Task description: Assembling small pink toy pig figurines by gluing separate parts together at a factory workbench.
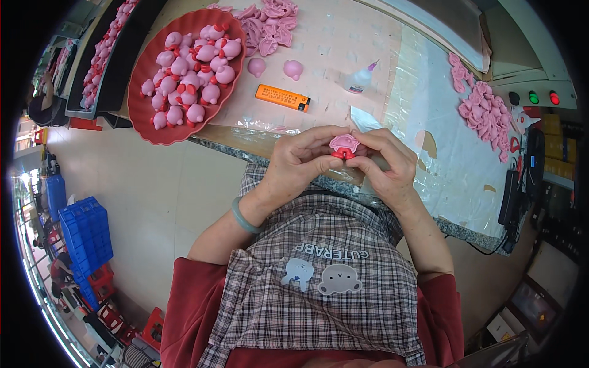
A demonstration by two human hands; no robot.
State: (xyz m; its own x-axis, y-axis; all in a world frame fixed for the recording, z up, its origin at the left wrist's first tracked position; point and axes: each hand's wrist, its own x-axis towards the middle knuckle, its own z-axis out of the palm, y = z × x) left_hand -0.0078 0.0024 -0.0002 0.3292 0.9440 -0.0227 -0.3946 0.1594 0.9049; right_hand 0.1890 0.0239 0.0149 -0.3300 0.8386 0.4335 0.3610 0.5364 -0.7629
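My left hand [293, 158] and my right hand [390, 164] meet at the near edge of the table. Between their thumbs and fingertips they pinch a small figure piece [343, 145], a hollow-looking pink part above a red base with two rounded feet. A white slip [365, 120] lies partly behind my right fingers. Beyond my hands rest an orange lighter [282, 97], two round pink pieces [294, 69] and a small clear bottle [359, 80] with a purple thin tip. To the left, a red scalloped bowl [137, 113] holds many round pink pieces with red parts.
Flat pink parts lie in a heap [270, 24] behind the bowl, and another heap [483, 111] sits at the right. A dark channel [101, 67] of pink-red pieces runs along the far left. Blue crates [86, 236] stand on the floor. Green and red lights [543, 97] glow at right.
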